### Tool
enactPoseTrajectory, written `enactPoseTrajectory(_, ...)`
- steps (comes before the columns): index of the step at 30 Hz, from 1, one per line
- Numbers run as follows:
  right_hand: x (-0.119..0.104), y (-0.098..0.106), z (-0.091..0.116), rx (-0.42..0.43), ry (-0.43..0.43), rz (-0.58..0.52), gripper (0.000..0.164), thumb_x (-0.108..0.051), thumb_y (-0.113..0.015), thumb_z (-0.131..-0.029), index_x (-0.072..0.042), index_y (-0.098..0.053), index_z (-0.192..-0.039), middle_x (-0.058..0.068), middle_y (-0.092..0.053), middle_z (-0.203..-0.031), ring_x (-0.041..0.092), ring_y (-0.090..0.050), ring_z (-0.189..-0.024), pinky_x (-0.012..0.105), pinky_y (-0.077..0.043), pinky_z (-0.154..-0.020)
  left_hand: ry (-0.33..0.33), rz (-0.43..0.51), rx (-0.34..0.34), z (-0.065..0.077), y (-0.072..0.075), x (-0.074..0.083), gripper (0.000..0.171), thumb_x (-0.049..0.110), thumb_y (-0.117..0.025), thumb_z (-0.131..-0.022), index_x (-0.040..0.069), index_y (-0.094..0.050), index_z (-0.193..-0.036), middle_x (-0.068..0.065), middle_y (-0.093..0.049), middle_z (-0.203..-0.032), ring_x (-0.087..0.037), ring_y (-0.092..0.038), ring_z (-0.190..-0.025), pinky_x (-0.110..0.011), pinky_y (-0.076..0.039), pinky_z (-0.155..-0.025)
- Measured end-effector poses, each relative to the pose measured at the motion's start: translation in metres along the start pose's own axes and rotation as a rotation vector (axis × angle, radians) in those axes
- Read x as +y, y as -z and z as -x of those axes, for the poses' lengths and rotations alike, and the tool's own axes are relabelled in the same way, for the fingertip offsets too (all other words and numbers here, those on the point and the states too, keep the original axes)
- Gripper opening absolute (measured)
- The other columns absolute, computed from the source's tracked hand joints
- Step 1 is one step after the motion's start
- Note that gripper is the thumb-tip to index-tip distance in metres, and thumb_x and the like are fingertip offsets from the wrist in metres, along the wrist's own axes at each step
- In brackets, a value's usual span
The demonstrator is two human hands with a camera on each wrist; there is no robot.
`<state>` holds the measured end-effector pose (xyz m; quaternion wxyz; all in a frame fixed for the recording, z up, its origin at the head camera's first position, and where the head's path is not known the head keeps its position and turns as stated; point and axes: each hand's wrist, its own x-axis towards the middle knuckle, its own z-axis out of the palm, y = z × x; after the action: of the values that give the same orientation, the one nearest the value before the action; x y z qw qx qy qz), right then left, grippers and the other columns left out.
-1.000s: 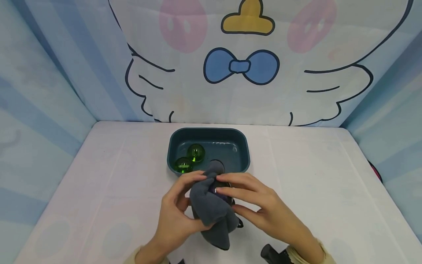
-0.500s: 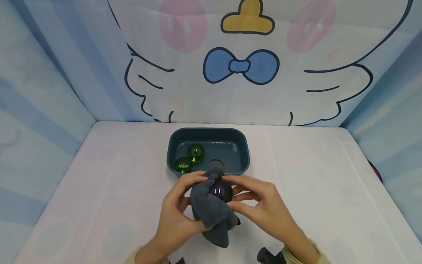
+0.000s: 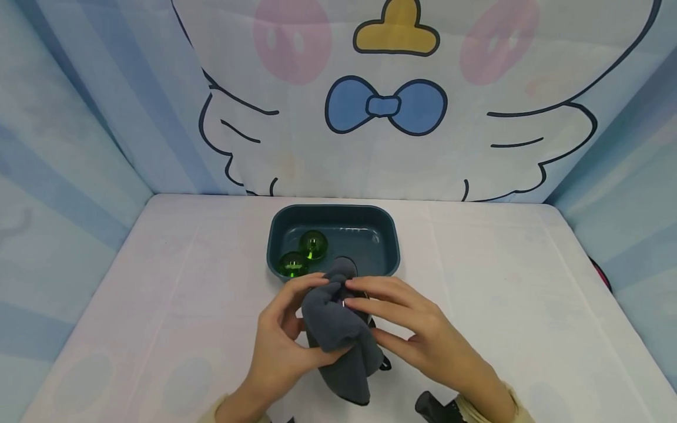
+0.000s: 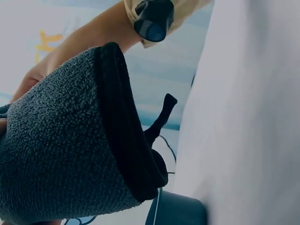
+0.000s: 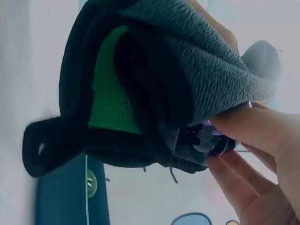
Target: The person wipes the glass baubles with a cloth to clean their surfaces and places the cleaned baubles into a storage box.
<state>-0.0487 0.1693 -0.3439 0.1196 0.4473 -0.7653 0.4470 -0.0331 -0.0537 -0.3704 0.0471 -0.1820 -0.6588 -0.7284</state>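
Note:
A grey towelling cloth (image 3: 338, 323) with black edging is bunched up in front of the bin; in the right wrist view its green inner side and black hanging loop (image 5: 40, 147) show. My left hand (image 3: 282, 341) grips the cloth from the left, thumb low and fingers above. Nestled in the cloth is a dark, glossy ball (image 5: 208, 139) with purple and white marks. My right hand (image 3: 418, 329) holds this ball from the right between thumb and fingertips. From the head, the fingers and cloth cover most of the ball. Two green clear balls (image 3: 314, 244) lie in the bin.
The dark teal bin (image 3: 365, 211) stands just beyond my hands, its near rim partly behind the cloth. White fabric covers the table (image 3: 502, 282). A printed curtain (image 3: 386, 158) closes off the back, with more at both sides. A black wrist camera (image 3: 436, 406) sits at my right sleeve.
Half a second ago my right fingers stood at the ball's side and left its top bare; now they reach across it again. The cloth stays in my left hand, slightly shifted.

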Motion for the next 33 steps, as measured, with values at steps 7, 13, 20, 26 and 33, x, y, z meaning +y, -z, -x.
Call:
enactPoseTrajectory(7,-0.003,0.0,0.003,0.034,-0.139,0.003,0.044,-0.017,-0.072,-0.09,-0.009,-0.063,-0.132,0.008,-0.059,-0.136,0.02,-0.056,-0.125,0.024,-0.049,-0.102,-0.02,-0.017,-0.013,0.001,0.0,0.0,0.077,-0.009,-0.086,-0.066,0.01,-0.055,-0.133,-0.006,-0.053,-0.138,-0.026,-0.058,-0.122,-0.039,-0.06,-0.084)
enactPoseTrajectory(13,-0.004,-0.005,0.004,0.117,-0.376,-0.106,0.052,-0.001,-0.08,-0.08,-0.007,-0.064,-0.129,0.01,-0.068,-0.123,0.015,-0.069,-0.103,0.031,-0.06,-0.081,-0.063,-0.055,-0.03,0.002,0.0,0.0,0.077,-0.008,-0.087,-0.066,0.009,-0.054,-0.134,-0.008,-0.053,-0.139,-0.025,-0.055,-0.126,-0.037,-0.061,-0.077)
enactPoseTrajectory(20,-0.004,-0.001,0.003,0.057,-0.406,-0.095,0.054,-0.004,-0.079,-0.083,-0.011,-0.061,-0.133,0.005,-0.064,-0.131,0.015,-0.064,-0.115,0.031,-0.059,-0.086,-0.002,-0.038,-0.014,0.001,0.0,-0.001,0.073,-0.008,-0.086,-0.067,0.01,-0.056,-0.131,-0.006,-0.054,-0.137,-0.025,-0.056,-0.125,-0.04,-0.062,-0.076)
enactPoseTrajectory(26,-0.002,0.007,0.004,-0.035,-0.206,-0.018,0.055,-0.013,-0.077,-0.087,-0.012,-0.057,-0.139,0.005,-0.054,-0.144,0.018,-0.051,-0.132,0.026,-0.048,-0.104,0.022,0.0,0.001,0.0,0.0,-0.001,0.074,-0.01,-0.085,-0.066,0.008,-0.055,-0.132,-0.007,-0.055,-0.136,-0.025,-0.058,-0.121,-0.042,-0.061,-0.08)
enactPoseTrajectory(33,0.0,0.001,0.002,0.003,-0.091,-0.006,0.059,0.003,-0.078,-0.081,-0.008,-0.059,-0.137,0.009,-0.056,-0.141,0.02,-0.052,-0.131,0.025,-0.044,-0.107,0.06,0.045,0.005,-0.001,0.0,0.0,0.075,-0.011,-0.085,-0.067,0.009,-0.055,-0.133,-0.01,-0.056,-0.135,-0.024,-0.06,-0.116,-0.042,-0.06,-0.085)
